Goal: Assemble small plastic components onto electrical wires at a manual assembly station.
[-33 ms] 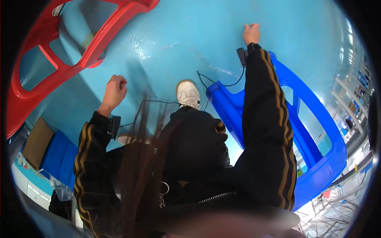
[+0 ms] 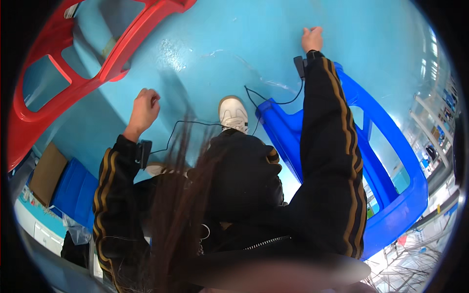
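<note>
Glossy turquoise floor [image 2: 234,44] fills the view, with a red plastic frame [image 2: 117,53] lying at ten o'clock and a blue plastic pallet [image 2: 391,195] at four o'clock. Left hand [image 2: 144,108], at nine o'clock from the white sneaker [image 2: 233,115], is curled into a loose fist with nothing visible in its grip, held over bare floor. Right hand [image 2: 311,39], up at one o'clock, reaches beyond the upper end of the blue pallet; its fingers are curled, and I cannot tell whether they hold anything. Both arms wear black sleeves with gold stripes, each with a small black device at the wrist joined by a thin black cable [image 2: 195,124]. Flat cardboard [image 2: 46,173] lies at eight o'clock
</note>
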Action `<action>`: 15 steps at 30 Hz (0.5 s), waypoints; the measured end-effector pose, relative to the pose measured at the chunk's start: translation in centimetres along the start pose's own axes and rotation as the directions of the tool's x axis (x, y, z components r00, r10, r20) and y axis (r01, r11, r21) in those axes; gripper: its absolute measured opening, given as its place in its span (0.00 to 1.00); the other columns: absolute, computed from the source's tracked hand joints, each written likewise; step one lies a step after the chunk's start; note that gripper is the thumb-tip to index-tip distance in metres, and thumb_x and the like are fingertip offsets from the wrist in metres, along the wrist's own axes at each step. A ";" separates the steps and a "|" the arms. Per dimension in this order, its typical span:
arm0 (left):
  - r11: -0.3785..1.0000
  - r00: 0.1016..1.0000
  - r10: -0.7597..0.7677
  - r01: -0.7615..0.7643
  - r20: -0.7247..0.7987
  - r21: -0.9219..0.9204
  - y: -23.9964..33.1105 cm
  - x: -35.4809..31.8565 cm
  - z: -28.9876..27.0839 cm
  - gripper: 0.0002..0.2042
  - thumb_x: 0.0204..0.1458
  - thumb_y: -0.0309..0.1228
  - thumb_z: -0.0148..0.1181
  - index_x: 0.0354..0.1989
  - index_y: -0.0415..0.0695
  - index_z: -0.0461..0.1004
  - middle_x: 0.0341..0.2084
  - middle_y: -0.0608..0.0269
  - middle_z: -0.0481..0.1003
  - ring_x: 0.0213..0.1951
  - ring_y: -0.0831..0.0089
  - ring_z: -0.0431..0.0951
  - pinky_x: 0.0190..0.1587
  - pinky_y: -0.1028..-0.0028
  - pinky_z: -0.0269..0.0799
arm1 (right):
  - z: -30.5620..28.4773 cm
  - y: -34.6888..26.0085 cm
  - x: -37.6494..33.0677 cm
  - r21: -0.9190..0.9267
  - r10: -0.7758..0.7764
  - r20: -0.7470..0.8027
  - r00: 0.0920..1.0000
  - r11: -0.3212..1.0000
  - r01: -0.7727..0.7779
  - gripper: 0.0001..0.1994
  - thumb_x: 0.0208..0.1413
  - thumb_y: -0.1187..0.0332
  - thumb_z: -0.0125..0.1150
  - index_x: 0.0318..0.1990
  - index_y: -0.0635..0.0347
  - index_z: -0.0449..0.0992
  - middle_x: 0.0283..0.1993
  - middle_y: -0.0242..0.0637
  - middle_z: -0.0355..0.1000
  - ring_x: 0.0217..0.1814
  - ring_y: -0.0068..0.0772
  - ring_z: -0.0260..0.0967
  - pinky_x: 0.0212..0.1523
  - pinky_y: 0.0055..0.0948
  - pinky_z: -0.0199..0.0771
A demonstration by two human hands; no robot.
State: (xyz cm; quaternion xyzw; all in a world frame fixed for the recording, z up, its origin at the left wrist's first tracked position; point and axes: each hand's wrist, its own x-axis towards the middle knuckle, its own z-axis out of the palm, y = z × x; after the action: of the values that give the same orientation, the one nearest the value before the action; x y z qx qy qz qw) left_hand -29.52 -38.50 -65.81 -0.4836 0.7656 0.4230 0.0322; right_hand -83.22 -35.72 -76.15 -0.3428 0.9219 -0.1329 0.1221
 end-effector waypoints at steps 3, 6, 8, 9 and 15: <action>1.000 0.998 -0.004 0.003 -0.056 -0.022 1.8 0.5 0.4 0.05 0.45 0.17 0.53 0.31 0.37 0.72 0.26 0.52 0.69 0.26 0.61 0.72 0.31 0.69 0.68 | 0.9 1.4 0.3 -0.016 -0.001 0.052 0.999 1.000 0.002 0.17 0.56 0.57 0.56 0.41 0.64 0.67 0.35 0.56 0.73 0.42 0.60 0.71 0.43 0.49 0.69; 0.999 0.989 -0.047 0.046 -0.142 -0.010 1.1 0.5 0.4 0.05 0.45 0.19 0.54 0.32 0.38 0.72 0.25 0.52 0.70 0.27 0.60 0.73 0.31 0.68 0.69 | 2.3 1.3 0.8 -0.012 -0.055 0.140 0.989 0.998 0.057 0.17 0.57 0.57 0.55 0.40 0.64 0.68 0.36 0.55 0.74 0.42 0.60 0.71 0.43 0.50 0.69; 0.998 0.981 -0.048 0.055 -0.190 0.029 0.4 1.2 0.8 0.05 0.45 0.19 0.54 0.32 0.38 0.73 0.25 0.52 0.71 0.27 0.59 0.73 0.31 0.67 0.69 | 4.0 2.4 1.0 -0.171 -0.016 0.069 0.998 0.985 0.027 0.16 0.58 0.58 0.52 0.38 0.65 0.69 0.37 0.54 0.74 0.42 0.59 0.71 0.44 0.50 0.69; 0.997 0.972 -0.030 0.046 -0.232 0.063 0.0 1.6 0.8 0.05 0.46 0.20 0.55 0.32 0.38 0.73 0.25 0.52 0.71 0.28 0.59 0.73 0.32 0.66 0.70 | 4.6 3.2 1.3 -0.178 -0.084 0.031 0.996 0.980 0.088 0.15 0.58 0.59 0.51 0.37 0.66 0.70 0.36 0.54 0.74 0.40 0.58 0.72 0.44 0.50 0.69; 0.996 0.922 -0.061 0.082 -0.382 0.041 -1.7 6.8 2.8 0.07 0.45 0.23 0.56 0.34 0.38 0.73 0.25 0.52 0.73 0.31 0.56 0.74 0.35 0.63 0.71 | 4.3 10.1 3.7 0.568 0.310 0.454 0.835 0.622 -0.539 0.09 0.53 0.67 0.53 0.32 0.63 0.73 0.28 0.48 0.75 0.27 0.44 0.73 0.32 0.39 0.75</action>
State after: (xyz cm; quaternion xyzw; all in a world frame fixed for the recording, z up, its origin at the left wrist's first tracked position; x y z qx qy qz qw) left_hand -32.83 -41.69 -71.76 -0.5831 0.7506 0.2980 -0.0880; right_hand -90.64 -31.47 -84.02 -0.0598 0.8318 -0.3690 0.4104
